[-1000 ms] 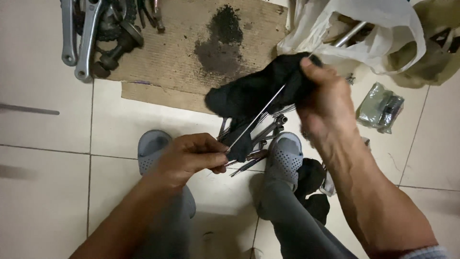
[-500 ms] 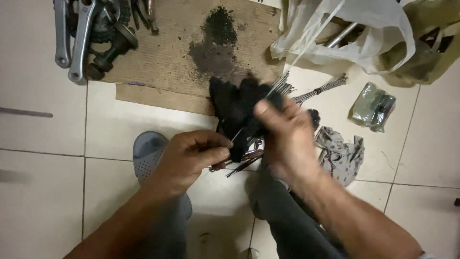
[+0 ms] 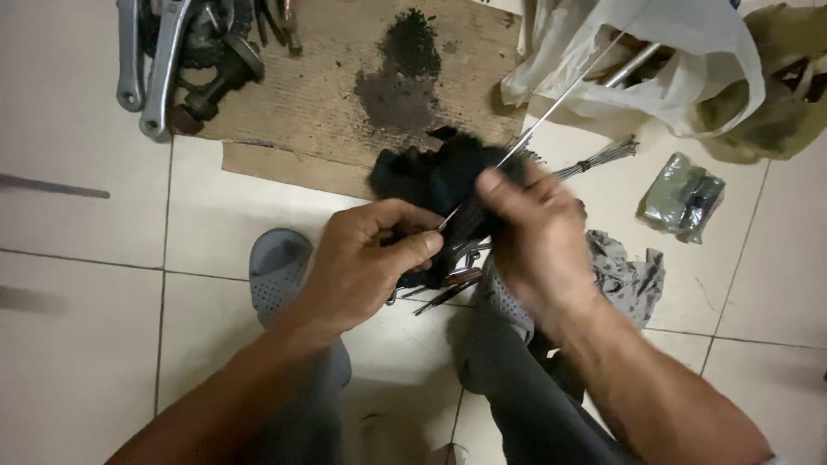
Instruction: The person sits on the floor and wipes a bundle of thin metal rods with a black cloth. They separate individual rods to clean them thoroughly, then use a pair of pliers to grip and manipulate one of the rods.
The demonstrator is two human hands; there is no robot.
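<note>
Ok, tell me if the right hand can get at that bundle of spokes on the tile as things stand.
Probably yes. The right hand is just beside the bundle of spokes, with bare tile between them. But it grips a black cloth around a thin spoke and would likely need to let go first.

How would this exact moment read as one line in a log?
left hand: pinching thin metal spoke at its near end | right hand: closed on black rag around spoke | nearby: spoke bundle, cardboard, white bag

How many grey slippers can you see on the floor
2: one grey slipper on the tile under the left hand, another grey slipper mostly hidden beneath the right hand.
</note>
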